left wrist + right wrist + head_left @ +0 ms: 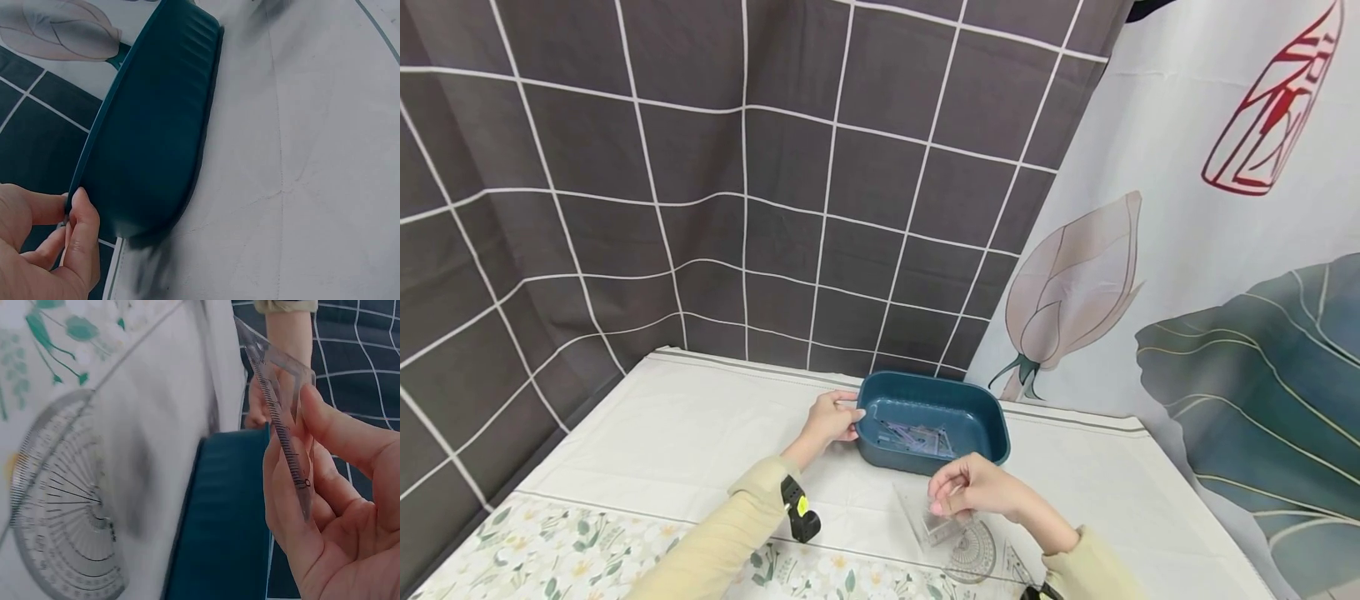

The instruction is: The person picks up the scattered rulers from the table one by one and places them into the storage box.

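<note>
At the left end of a dark teal plastic basin (pixel 895 457), my left hand (pixel 831 419) grips the rim between thumb and fingers. The left wrist view shows this pinch on the edge of the basin (pixel 150 125). My right hand (pixel 977 487) is just in front of the basin, pinching a clear triangular set square (pixel 278 406) with printed scale marks. Below it on the cloth lies a clear protractor (pixel 973 553), also seen as a half-round protractor (pixel 69 500) in the right wrist view. Inside the basin are several clear, purplish drawing tools (pixel 917 439).
Another clear scaled piece (pixel 1015 568) lies beside the protractor, near the right sleeve. A white tablecloth (pixel 700 425) with a floral front band (pixel 580 554) covers the table. Behind it hang a dark grid curtain (pixel 790 250) and a white printed curtain (pixel 1165 125).
</note>
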`<state>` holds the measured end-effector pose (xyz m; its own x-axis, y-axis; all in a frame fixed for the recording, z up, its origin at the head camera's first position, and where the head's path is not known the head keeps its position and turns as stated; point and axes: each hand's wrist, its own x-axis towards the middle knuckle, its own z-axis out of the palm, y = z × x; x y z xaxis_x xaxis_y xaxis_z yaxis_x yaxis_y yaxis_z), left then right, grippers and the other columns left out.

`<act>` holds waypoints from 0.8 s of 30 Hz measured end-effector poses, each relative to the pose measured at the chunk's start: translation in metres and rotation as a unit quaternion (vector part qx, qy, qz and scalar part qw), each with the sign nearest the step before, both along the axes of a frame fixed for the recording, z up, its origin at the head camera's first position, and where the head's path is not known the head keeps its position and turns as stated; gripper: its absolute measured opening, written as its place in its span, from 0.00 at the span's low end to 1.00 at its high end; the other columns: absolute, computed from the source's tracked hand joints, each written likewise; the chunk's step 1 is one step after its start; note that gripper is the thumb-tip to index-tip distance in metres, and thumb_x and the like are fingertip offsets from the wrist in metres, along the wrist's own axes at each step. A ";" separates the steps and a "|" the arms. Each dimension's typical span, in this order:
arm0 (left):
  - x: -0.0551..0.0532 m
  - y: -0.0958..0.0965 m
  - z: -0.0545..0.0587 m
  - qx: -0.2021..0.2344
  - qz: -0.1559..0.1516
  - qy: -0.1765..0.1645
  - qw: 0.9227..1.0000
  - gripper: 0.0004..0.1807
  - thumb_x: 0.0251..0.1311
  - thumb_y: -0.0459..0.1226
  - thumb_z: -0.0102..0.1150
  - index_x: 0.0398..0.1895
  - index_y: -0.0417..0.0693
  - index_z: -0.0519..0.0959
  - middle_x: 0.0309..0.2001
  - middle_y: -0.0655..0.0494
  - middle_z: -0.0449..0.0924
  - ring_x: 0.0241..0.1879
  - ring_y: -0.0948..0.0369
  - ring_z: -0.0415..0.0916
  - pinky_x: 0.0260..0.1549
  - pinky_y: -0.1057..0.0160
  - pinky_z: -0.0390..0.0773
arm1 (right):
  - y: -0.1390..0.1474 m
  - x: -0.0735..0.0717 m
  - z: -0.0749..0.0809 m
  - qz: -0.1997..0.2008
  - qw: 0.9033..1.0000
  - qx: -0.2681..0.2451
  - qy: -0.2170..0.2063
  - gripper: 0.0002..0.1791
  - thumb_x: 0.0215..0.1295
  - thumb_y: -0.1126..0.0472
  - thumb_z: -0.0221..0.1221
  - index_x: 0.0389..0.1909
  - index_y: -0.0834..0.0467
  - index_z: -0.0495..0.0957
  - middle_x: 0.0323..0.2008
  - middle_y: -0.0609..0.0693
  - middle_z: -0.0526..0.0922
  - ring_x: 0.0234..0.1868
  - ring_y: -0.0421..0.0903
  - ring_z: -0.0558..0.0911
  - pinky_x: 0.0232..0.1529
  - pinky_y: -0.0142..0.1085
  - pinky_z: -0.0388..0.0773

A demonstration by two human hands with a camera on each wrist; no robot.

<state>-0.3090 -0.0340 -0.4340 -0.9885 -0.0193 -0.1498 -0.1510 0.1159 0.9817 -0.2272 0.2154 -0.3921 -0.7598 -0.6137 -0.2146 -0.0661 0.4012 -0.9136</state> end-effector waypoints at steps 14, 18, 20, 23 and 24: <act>0.001 -0.002 -0.002 0.002 0.003 0.000 1.000 0.20 0.58 0.27 0.59 0.56 0.34 0.74 0.21 0.54 0.73 0.15 0.68 0.70 0.16 0.76 0.78 | -0.005 -0.038 0.002 -0.127 0.992 0.006 0.003 0.19 0.58 0.62 0.66 0.45 0.72 0.78 0.27 0.45 0.85 0.24 0.36 0.79 0.24 0.24 0.78; 0.001 -0.002 -0.002 0.004 0.003 -0.003 1.000 0.21 0.58 0.27 0.59 0.56 0.34 0.74 0.20 0.54 0.72 0.15 0.68 0.70 0.16 0.76 0.78 | -0.006 -0.052 -0.003 -0.174 0.985 0.001 0.003 0.20 0.58 0.62 0.66 0.48 0.71 0.78 0.28 0.47 0.87 0.22 0.35 0.78 0.21 0.23 0.74; 0.001 -0.002 -0.002 0.004 0.001 -0.002 1.000 0.21 0.58 0.27 0.60 0.56 0.34 0.74 0.20 0.55 0.72 0.16 0.68 0.70 0.16 0.76 0.78 | -0.008 -0.057 -0.005 -0.198 0.980 0.000 0.007 0.21 0.58 0.62 0.66 0.49 0.70 0.78 0.28 0.49 0.87 0.21 0.36 0.79 0.20 0.23 0.73; 0.001 -0.002 -0.001 0.001 -0.006 0.002 1.000 0.22 0.58 0.27 0.59 0.57 0.33 0.73 0.20 0.55 0.72 0.16 0.68 0.70 0.17 0.76 0.79 | -0.009 -0.063 -0.008 -0.239 0.971 -0.002 0.018 0.20 0.59 0.62 0.65 0.50 0.70 0.78 0.28 0.49 0.87 0.22 0.36 0.81 0.21 0.25 0.77; 0.001 -0.002 0.000 0.000 -0.008 0.004 1.000 0.22 0.58 0.27 0.59 0.57 0.33 0.73 0.20 0.55 0.72 0.16 0.68 0.70 0.17 0.76 0.79 | -0.010 -0.065 -0.009 -0.252 0.967 -0.002 0.022 0.20 0.59 0.63 0.65 0.50 0.70 0.78 0.28 0.48 0.87 0.23 0.36 0.82 0.23 0.26 0.78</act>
